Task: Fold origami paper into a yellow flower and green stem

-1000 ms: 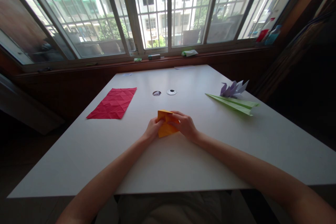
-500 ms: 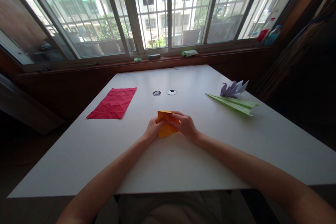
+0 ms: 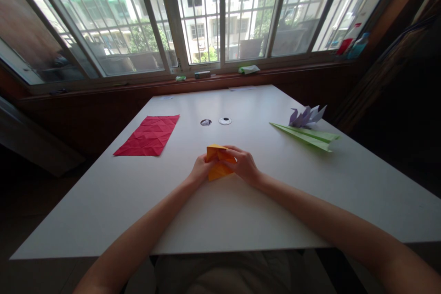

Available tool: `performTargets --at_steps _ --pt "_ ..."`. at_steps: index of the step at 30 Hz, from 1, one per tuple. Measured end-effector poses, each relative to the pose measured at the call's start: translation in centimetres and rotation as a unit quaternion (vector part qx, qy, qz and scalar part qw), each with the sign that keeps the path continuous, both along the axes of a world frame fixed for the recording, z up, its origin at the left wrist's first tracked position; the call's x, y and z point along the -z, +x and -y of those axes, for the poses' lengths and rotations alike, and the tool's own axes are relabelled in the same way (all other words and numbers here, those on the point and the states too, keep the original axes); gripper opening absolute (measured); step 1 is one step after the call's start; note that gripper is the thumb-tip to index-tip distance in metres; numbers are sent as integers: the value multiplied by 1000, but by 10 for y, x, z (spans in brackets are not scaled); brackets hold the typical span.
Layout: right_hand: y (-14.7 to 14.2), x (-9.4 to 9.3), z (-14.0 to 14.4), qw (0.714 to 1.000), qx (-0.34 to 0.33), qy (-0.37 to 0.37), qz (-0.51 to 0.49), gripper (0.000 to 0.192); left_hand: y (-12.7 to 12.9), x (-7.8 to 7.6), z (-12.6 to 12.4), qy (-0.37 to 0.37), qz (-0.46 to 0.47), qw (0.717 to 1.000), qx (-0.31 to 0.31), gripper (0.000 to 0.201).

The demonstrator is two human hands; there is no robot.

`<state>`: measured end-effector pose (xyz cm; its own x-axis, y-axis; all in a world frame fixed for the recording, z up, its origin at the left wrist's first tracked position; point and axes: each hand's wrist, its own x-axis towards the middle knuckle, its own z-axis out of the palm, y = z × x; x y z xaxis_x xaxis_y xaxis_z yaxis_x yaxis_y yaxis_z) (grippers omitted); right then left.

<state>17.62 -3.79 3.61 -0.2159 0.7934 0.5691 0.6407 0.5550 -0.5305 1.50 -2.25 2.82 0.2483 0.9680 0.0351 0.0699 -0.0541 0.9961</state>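
A small piece of folded orange paper (image 3: 217, 174) is held between my two hands above the middle of the white table (image 3: 241, 220). My left hand (image 3: 200, 168) pinches its left side, with the thumb across the front. On the right side, my right hand (image 3: 245, 164) grips it with the thumb in front and the fingers curled over the top edge. The fingers partly cover the paper, so its full fold cannot be seen.
Creased red paper (image 3: 148, 135) lies flat at the left. A green paper plane (image 3: 306, 136) and purple folded-paper figures (image 3: 305, 117) sit at the right. Two round holes (image 3: 206, 122) are set in the tabletop. Behind runs a windowsill with small packets (image 3: 248, 70).
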Motion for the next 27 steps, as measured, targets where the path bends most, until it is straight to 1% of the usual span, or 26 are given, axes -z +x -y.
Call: performTargets --at_steps 6,13,18,22,24,27 --pt "0 1 0 1000 4 5 1 23 0 3 -2 -3 6 1000 -8 30" --pt "-1 3 -2 1000 12 6 -7 25 1 4 -3 -7 -1 999 -33 28" --pt "-1 5 -3 999 22 40 5 23 1 2 -1 -5 -4 999 -38 28" --pt "-1 6 -5 997 35 61 -14 15 2 0 0 -9 -4 999 -40 27" --pt "-1 7 -6 997 29 62 -32 11 2 -1 0 -9 -5 999 -43 25" --pt "0 7 -7 996 4 68 -56 11 1 1 0 -3 -12 999 -46 24"
